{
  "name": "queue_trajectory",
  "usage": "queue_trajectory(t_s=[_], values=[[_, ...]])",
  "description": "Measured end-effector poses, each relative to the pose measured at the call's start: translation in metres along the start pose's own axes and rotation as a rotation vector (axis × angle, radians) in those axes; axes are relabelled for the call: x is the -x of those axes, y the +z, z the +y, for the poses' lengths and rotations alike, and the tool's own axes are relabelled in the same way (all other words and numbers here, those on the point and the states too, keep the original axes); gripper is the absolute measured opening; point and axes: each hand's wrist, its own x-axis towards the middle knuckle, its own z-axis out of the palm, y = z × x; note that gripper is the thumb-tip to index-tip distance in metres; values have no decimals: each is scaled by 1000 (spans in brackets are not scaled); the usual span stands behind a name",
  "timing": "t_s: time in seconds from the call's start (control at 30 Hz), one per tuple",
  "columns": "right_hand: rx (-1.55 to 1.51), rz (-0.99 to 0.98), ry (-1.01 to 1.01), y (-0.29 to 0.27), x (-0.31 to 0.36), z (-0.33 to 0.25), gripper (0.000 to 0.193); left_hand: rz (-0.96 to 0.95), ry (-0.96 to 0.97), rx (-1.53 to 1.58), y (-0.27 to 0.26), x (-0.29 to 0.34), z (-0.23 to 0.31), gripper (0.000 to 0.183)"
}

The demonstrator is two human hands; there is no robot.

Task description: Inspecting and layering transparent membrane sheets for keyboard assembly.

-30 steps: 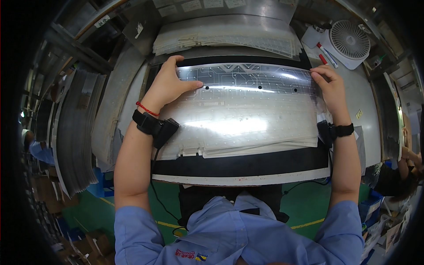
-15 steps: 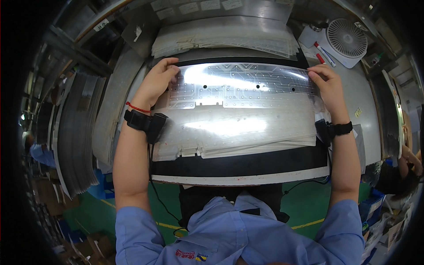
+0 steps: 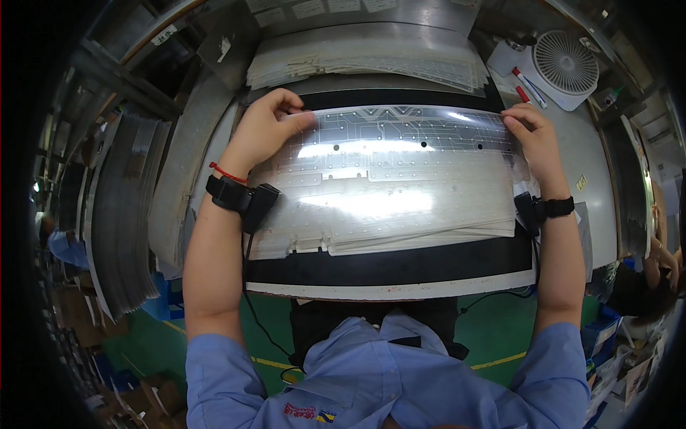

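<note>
Blue shirt (image 3: pixel 386 365): nearest; red lettering and a small blue-and-yellow emblem on the chest, not copied here.
Black mat (image 3: pixel 400 269): on the bench, its near strip bare in front of the stack.
Sheet stack (image 3: pixel 400 225): pale translucent sheets, slightly fanned, notched at the near left.
Circuit-printed sheet (image 3: pixel 389 129): over the far part of the stack, long axis left to right, between the hands and toward the body from both grips; whether its near edge touches the stack, I cannot tell.
Left hand (image 3: pixel 268 129): thumb on top, pinching the far left corner; fingers partly hidden.
Right hand (image 3: pixel 534 136): pinching the far right corner; each hand is nearer its own end.
Back stack (image 3: pixel 364 57): more sheets, beyond the mat.
Paper notes (image 3: pixel 309 8): farthest, handwriting too small to read.
</note>
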Motion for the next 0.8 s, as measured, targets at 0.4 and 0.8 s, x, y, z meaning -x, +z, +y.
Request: queue_trajectory(t_s=[0.4, 0.8], values=[[36, 1, -48, -1, -1, 2, 12, -349, -155, -374, -3, 8, 27, 35], [37, 22, -21, -2, 0, -1, 12, -185, -229, 82, -12, -3, -5, 24]])
